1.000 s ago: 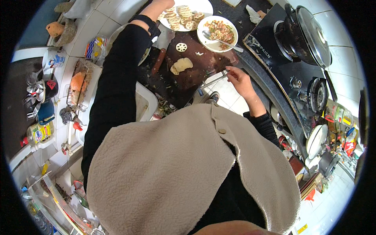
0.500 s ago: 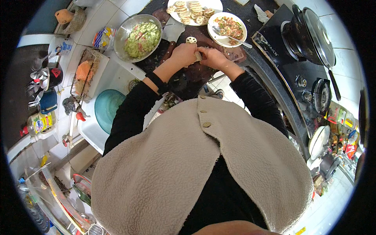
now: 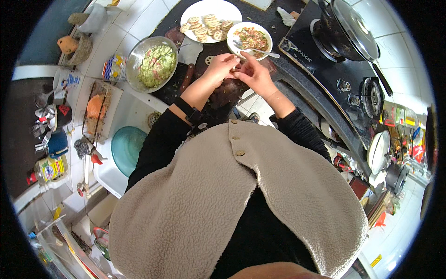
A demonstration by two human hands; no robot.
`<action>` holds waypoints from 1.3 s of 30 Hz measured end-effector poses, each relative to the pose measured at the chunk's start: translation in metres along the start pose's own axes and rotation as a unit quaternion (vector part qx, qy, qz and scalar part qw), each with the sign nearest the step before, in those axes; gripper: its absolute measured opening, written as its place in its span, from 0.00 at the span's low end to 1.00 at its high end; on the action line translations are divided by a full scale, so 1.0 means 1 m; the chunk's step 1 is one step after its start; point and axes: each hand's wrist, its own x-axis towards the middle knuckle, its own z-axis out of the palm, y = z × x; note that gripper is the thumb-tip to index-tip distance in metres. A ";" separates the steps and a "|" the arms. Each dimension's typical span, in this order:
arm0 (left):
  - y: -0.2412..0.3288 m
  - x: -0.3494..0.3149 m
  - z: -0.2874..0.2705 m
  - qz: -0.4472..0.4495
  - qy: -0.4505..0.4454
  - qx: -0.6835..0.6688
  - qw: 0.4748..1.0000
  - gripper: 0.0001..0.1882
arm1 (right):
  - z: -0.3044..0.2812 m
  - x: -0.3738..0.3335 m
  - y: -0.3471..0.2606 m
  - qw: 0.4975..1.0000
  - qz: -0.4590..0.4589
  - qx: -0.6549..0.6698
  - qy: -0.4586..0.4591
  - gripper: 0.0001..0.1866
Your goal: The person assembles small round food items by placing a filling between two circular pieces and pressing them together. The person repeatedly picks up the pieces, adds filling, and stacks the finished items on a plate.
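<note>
My left hand [image 3: 221, 70] is closed, its fingers pinching a small pale piece [image 3: 234, 68] that looks like a lotus root slice, mostly hidden by the fingers. Against the same piece, my right hand [image 3: 256, 74] brings its thumb and bent fingers, with the index finger raised. Both hands are above a dark red cutting board [image 3: 228, 93]. One lotus root slice [image 3: 209, 60] lies on the board beside my left hand. Just beyond the hands stands a white bowl [image 3: 231, 46] of minced filling [image 3: 253, 38] with a spoon [image 3: 264, 52]. Several stuffed-looking lotus root slices [image 3: 211, 25] sit on a white plate [image 3: 193, 10].
A metal bowl [image 3: 132, 81] of shredded green vegetable is at the left, near a cleaver with a wooden handle [image 3: 187, 76]. Further left, a sink holds a teal basin [image 3: 126, 149]. At the right, a lidded black wok [image 3: 341, 32] sits on the gas stove [image 3: 320, 76].
My hands have risen slightly from the board with the pale piece, and the right index finger has lifted. The whole view has shifted, moving the bowls and plate leftward in the picture.
</note>
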 end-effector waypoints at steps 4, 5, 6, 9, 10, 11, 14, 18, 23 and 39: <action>0.007 0.008 -0.009 -0.037 -0.007 -0.116 0.993 0.13 | -0.031 -0.017 0.026 0.921 0.299 0.190 0.160 0.13; 0.007 0.009 -0.011 -0.027 0.002 -0.115 0.993 0.13 | -0.039 -0.015 0.032 0.920 0.265 0.209 0.197 0.13; 0.005 0.010 -0.013 -0.018 0.012 -0.114 0.993 0.13 | -0.044 -0.013 0.037 0.906 0.269 0.216 0.245 0.14; 0.000 0.012 -0.013 -0.030 0.065 -0.061 0.996 0.12 | -0.056 0.005 0.041 0.885 0.263 0.295 0.248 0.15; 0.000 0.014 -0.014 -0.032 0.084 -0.043 0.995 0.12 | -0.056 0.015 0.041 0.903 0.244 0.270 0.231 0.14; -0.001 0.015 -0.014 -0.038 0.098 -0.034 0.994 0.11 | -0.056 0.026 0.039 0.921 0.216 0.246 0.210 0.13; -0.006 0.020 -0.011 -0.029 0.113 -0.034 0.993 0.11 | -0.042 0.045 0.035 0.955 0.146 0.183 0.183 0.10; -0.011 0.029 -0.003 -0.042 0.125 -0.099 0.986 0.10 | -0.033 0.053 0.031 0.982 0.116 -0.051 0.138 0.10; -0.012 0.029 0.004 -0.042 0.132 -0.129 0.982 0.14 | -0.049 0.037 0.027 0.964 -0.065 -0.218 0.140 0.08; -0.020 0.038 0.000 -0.033 0.100 -0.144 0.984 0.14 | -0.021 -0.005 0.029 0.980 0.112 0.114 0.122 0.10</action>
